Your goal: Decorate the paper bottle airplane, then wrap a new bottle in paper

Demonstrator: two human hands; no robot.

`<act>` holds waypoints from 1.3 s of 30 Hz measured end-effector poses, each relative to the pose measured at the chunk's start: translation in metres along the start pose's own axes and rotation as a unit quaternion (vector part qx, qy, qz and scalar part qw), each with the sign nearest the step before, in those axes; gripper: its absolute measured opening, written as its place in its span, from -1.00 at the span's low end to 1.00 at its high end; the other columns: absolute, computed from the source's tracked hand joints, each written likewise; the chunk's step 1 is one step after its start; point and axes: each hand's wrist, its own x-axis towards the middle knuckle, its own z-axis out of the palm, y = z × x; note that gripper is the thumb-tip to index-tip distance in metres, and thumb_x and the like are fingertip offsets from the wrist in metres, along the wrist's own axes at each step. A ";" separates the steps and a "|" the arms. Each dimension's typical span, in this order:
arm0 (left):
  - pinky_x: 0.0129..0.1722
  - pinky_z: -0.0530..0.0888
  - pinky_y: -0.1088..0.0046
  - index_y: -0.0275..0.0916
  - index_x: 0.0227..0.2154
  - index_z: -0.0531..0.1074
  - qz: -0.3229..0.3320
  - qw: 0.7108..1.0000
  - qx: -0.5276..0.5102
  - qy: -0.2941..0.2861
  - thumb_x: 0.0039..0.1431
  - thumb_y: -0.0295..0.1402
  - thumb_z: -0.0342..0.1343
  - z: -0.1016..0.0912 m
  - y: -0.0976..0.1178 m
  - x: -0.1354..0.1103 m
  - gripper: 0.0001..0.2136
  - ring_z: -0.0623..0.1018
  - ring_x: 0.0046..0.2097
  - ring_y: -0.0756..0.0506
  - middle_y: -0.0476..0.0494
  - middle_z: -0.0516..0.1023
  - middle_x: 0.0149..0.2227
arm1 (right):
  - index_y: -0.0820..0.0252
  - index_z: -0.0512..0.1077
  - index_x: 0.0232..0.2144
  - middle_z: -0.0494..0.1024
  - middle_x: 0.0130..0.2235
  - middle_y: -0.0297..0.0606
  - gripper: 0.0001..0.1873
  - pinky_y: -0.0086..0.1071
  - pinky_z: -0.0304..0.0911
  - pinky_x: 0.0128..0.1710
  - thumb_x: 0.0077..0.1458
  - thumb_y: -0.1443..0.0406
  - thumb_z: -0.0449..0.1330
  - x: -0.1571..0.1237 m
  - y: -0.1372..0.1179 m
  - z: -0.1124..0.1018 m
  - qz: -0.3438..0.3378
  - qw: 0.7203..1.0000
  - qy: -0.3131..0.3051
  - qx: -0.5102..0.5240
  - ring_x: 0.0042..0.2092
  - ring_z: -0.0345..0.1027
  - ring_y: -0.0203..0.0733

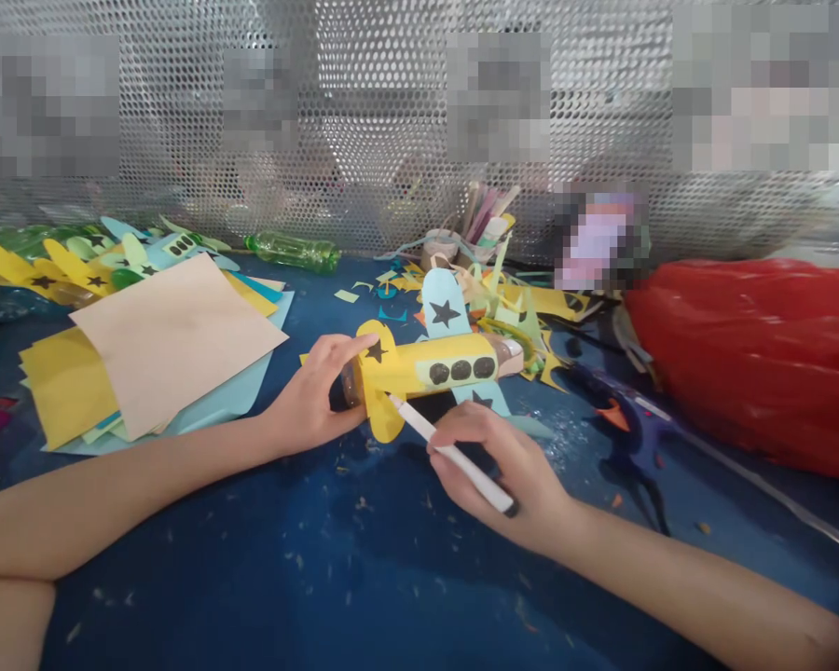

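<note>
A toy airplane [409, 365], made of a bottle wrapped in yellow paper, lies on its side at the middle of the table. Light blue wings with black stars stick out from it, and three black oval windows run along its body. My left hand [322, 387] grips its tail end, fingers and thumb on the yellow tail piece, which bears a black star. My right hand [500, 466] is closed round a white marker [472, 480] with a black end. The marker's tip meets the lower part of the yellow tail piece or hovers just over it.
Coloured paper sheets [182, 349] are stacked at left, with more paper planes [84, 270] behind. A green bottle [294, 252] lies at the back. Paper scraps [531, 303] spread behind the plane. At right are a blue glue gun [636, 419] and a red plastic bag [748, 363].
</note>
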 end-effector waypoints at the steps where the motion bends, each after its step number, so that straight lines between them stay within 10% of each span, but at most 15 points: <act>1: 0.04 0.45 0.12 -0.06 0.24 0.06 0.006 1.000 0.003 -0.001 0.12 -0.39 0.17 0.000 0.001 0.000 -0.36 0.36 0.09 -0.21 -0.25 0.30 0.04 | 0.07 0.29 -0.19 0.48 -0.36 -0.30 -0.76 -0.31 0.35 -0.38 0.10 0.45 0.13 0.001 -0.002 0.000 -0.004 1.000 -0.002 -0.002 -0.35 0.39 -0.21; 18: 0.07 0.37 0.08 -0.14 0.18 0.11 0.002 0.999 -0.007 -0.044 0.02 -0.49 0.04 -0.007 0.005 0.002 -0.39 0.32 0.08 -0.22 -0.23 0.24 0.01 | 0.07 0.32 -0.12 0.49 -0.38 -0.31 -0.79 -0.40 0.34 -0.43 0.23 0.41 0.03 0.000 -0.009 0.001 0.051 0.998 -0.015 -0.038 -0.39 0.41 -0.26; 27: 0.09 0.39 0.12 -0.18 0.07 0.32 -0.015 0.999 0.003 -0.037 0.26 -0.23 0.05 -0.004 0.000 0.002 -0.65 0.32 0.08 -0.20 -0.23 0.25 -0.02 | 0.06 0.31 -0.05 0.52 -0.31 -0.28 -0.71 -0.38 0.37 -0.37 0.19 0.43 0.07 0.000 -0.012 0.003 0.023 0.999 -0.041 -0.004 -0.33 0.40 -0.24; 39: 0.09 0.41 0.21 -0.17 0.03 0.41 -0.001 1.000 -0.017 -0.026 0.34 -0.39 -0.05 -0.004 0.000 0.002 -0.73 0.36 0.03 -0.11 -0.18 0.24 -0.08 | 0.08 0.31 -0.06 0.49 -0.34 -0.30 -0.72 -0.39 0.33 -0.39 0.22 0.47 0.02 0.001 -0.011 0.004 0.033 0.998 -0.043 -0.020 -0.35 0.35 -0.25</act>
